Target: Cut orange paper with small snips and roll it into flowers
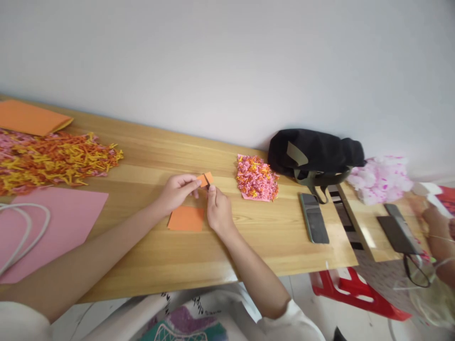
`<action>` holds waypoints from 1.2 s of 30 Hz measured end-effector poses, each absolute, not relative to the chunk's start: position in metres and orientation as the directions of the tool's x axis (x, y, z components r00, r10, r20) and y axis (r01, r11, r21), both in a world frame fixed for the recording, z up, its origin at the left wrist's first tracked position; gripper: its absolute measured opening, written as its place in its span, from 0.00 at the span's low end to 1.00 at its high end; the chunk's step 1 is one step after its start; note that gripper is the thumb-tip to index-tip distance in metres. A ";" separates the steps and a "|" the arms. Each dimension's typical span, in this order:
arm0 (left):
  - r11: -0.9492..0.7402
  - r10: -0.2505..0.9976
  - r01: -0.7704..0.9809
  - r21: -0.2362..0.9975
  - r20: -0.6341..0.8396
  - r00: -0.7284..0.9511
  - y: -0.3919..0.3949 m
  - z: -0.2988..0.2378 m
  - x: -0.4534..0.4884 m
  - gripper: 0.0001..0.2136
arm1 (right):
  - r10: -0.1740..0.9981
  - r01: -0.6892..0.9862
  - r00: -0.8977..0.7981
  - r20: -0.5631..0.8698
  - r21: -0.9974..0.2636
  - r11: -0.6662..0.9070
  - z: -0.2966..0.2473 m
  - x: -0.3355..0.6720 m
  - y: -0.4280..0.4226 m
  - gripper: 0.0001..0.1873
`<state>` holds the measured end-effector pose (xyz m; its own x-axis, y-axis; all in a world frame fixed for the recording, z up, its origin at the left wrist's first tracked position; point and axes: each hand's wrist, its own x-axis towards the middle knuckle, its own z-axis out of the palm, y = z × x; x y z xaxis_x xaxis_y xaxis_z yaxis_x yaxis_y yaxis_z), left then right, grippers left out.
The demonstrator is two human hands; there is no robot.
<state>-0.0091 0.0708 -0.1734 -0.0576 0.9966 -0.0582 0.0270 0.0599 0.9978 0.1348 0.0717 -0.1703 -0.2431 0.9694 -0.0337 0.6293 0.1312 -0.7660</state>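
Orange paper piece: small orange paper scrap [205, 179], pinched between both hands above the table, just beyond the orange square; a thin dark tool or strip seems to cross it, too small to tell.
Table: long light wooden tabletop [149, 237] against a pale wall; a second, narrower wooden table [359, 215] stands just to its right.
Pink sheet: large flat pink paper sheet [64, 222] at the left near edge, with a white cord loop [24, 237] lying across it.
Finished heap: broad pile of orange, yellow and pink folded paper bits [53, 161], far left, well apart from the hands; by the look of it, much is already made.
Orange stack: flat orange paper sheets [30, 117] at the far left corner, uncut.
Bag: black fabric bag with olive straps [316, 154] by the wall, right of the hands.
Small heap: pink and yellow folded bits on a pink square [256, 179], just right of the hands.
Phone: dark phone [313, 218] lying flat near the bag.
Orange square: orange paper square [186, 219] flat on the wood under the hands; judged as stock left to work.
Left hand: left hand [176, 190] closed, fingertips gripping the scrap's left side.
Right hand: right hand [218, 210] closed, thumb and forefinger on the scrap's right edge.
Other person: a forearm [439, 232] at the far right edge.
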 end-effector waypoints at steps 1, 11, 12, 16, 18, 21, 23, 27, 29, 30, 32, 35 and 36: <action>0.063 0.996 0.023 0.998 -0.061 -0.057 0.071 -0.173 -0.009 0.11 | 0.969 0.633 -0.243 -0.042 -0.764 0.126 -0.170 0.135 0.071 0.30; 0.074 0.996 0.019 0.997 -0.072 -0.060 0.071 -0.172 -0.009 0.11 | 0.972 0.617 -0.229 -0.041 -0.779 0.113 -0.172 0.134 0.071 0.27; 0.076 0.995 0.019 0.997 -0.075 -0.059 0.071 -0.172 -0.009 0.11 | 0.973 0.612 -0.228 -0.038 -0.783 0.113 -0.172 0.135 0.071 0.27; 0.077 0.996 0.017 0.997 -0.076 -0.046 0.071 -0.170 -0.009 0.11 | 0.976 0.588 -0.216 -0.022 -0.801 0.112 -0.175 0.135 0.071 0.27; 0.070 0.997 0.019 0.997 -0.069 -0.040 0.071 -0.169 -0.009 0.12 | 0.978 0.569 -0.210 -0.007 -0.814 0.117 -0.175 0.135 0.071 0.28; 0.067 0.997 0.007 0.998 -0.067 -0.050 0.071 -0.169 -0.008 0.12 | 0.979 0.504 -0.203 0.007 -0.856 0.111 -0.176 0.136 0.070 0.29; 0.071 0.995 -0.022 0.997 -0.072 -0.070 0.071 -0.169 -0.008 0.11 | 0.979 0.430 -0.202 0.002 -0.898 0.091 -0.176 0.138 0.070 0.29; 0.087 0.991 -0.076 0.993 -0.094 -0.096 0.072 -0.169 -0.007 0.11 | 0.967 0.314 -0.253 -0.032 -0.948 0.051 -0.178 0.142 0.069 0.27; 0.089 0.991 -0.089 0.992 -0.097 -0.088 0.072 -0.169 -0.007 0.11 | 0.959 0.280 -0.280 -0.050 -0.959 0.031 -0.179 0.143 0.070 0.26; 0.086 0.992 -0.093 0.992 -0.093 -0.082 0.073 -0.170 -0.008 0.11 | 0.956 0.264 -0.287 -0.060 -0.964 0.019 -0.179 0.143 0.070 0.25; 0.075 0.994 -0.103 0.992 -0.083 -0.069 0.073 -0.171 -0.008 0.11 | 0.953 0.236 -0.293 -0.082 -0.972 -0.011 -0.178 0.143 0.071 0.24; 0.073 0.995 -0.113 0.991 -0.080 -0.064 0.073 -0.173 -0.009 0.11 | 0.949 0.229 -0.301 -0.097 -0.973 -0.027 -0.177 0.142 0.073 0.26; 0.073 0.994 -0.114 0.991 -0.081 -0.066 0.073 -0.174 -0.009 0.11 | 0.950 0.235 -0.299 -0.095 -0.972 -0.024 -0.177 0.142 0.073 0.27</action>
<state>-0.0093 0.0734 -0.1740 -0.0663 0.9945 -0.0812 -0.1135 0.0733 0.9908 0.1419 0.0730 -0.1770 -0.2987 0.9496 -0.0951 0.2348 -0.0235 -0.9718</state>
